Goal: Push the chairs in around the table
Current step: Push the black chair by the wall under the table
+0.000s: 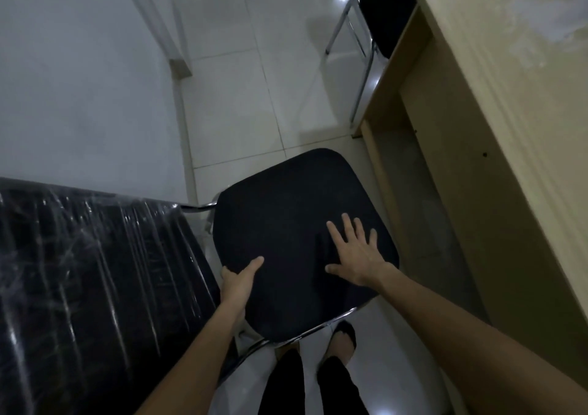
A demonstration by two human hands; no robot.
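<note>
Both hands on the near chair [296, 223] beside the table [496, 128].
Left hand [237, 282] grips the seat's 8 o'clock edge; right hand [356, 254] lies flat, fingers spread. Bare floor [248, 96] at 12 o'clock.

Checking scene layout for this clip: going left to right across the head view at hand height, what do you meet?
plastic-wrapped black chair → left hand gripping the seat edge → black chair seat → right hand flat on the seat → wooden table
</note>
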